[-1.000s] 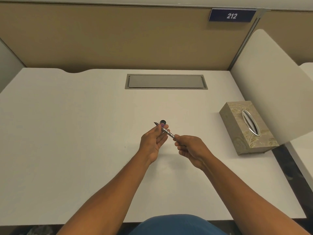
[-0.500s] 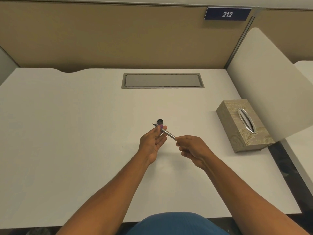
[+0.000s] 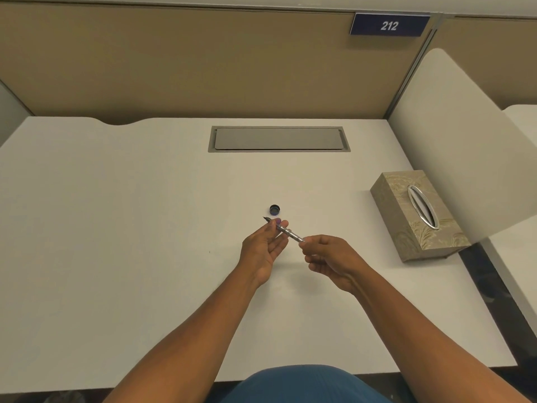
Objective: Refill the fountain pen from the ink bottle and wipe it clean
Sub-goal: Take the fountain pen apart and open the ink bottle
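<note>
Hands meet above our white desk (image 3: 116, 228): our left hand (image 3: 263, 250) pinches the fountain pen (image 3: 286, 231) near its nib, our right hand (image 3: 328, 257) grips its rear end. Just beyond sits the small dark ink bottle (image 3: 275, 210); a tissue box (image 3: 418, 216) stands well to the right.

Above the white worktop (image 3: 116, 228), the left hand (image 3: 263, 247) pinches the pen (image 3: 286, 231) near its nib while the right hand (image 3: 328, 257) grips its rear end. Just beyond the pen sits a small dark ink bottle (image 3: 275, 210). A tissue box (image 3: 418, 215) stands well right of the pen.
</note>
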Demonstrator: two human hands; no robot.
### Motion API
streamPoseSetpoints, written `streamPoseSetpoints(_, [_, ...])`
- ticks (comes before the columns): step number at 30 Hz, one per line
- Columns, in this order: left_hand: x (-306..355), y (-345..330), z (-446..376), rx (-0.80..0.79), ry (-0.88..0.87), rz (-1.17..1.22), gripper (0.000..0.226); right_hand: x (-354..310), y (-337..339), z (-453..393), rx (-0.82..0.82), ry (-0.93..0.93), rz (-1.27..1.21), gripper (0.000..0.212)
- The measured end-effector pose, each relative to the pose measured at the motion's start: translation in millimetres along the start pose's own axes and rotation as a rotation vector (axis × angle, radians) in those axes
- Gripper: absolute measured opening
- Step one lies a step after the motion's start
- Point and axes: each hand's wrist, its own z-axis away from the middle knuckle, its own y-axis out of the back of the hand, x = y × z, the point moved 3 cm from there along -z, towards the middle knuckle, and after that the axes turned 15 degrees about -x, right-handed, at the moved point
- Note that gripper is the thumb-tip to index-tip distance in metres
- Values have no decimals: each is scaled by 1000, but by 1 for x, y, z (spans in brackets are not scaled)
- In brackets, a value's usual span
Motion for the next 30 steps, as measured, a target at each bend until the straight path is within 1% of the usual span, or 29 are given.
streamPoseSetpoints(3, [-1, -1, 1, -8, 8, 13, 17, 1, -1, 1, -11, -16, -30, 23])
streamPoseSetpoints(4, [-1, -1, 1, -9, 10, 14, 17, 2, -2, 1, -12, -17, -30, 24])
streamPoseSetpoints(8, [-4, 0, 3, 4, 22, 26, 20, 5, 0, 2, 3, 10, 8, 8])
streamPoseSetpoints(11, [-8, 1, 4, 3, 28, 36, 20, 4, 2, 4, -3, -2, 1, 13])
streamPoseSetpoints(14, [-9, 0, 5, 1, 31, 31, 19, 3, 4, 5, -30, -46, -6, 24])
streamPoseSetpoints(16, [-9, -1, 4, -2, 32, 26, 19, 5, 4, 6, -43, -70, 18, 27])
streamPoseSetpoints(21, [-9, -5, 4, -9, 33, 22, 17, 8, 4, 6, -43, -36, 77, 10])
streamPoseSetpoints(23, [-9, -5, 4, -9, 36, 8, 17, 6, 3, 7, -58, -38, 82, 14])
streamPoseSetpoints(26, [-9, -5, 2, -7, 41, -6, 17, 5, 2, 8, -83, -58, 107, 28])
streamPoseSetpoints(27, [-8, -5, 2, -7, 40, -11, 17, 5, 2, 8, -81, -51, 122, 30])
streamPoseSetpoints(30, [-7, -6, 1, -13, 39, -20, 18, 6, 3, 6, -44, -3, 167, 20])
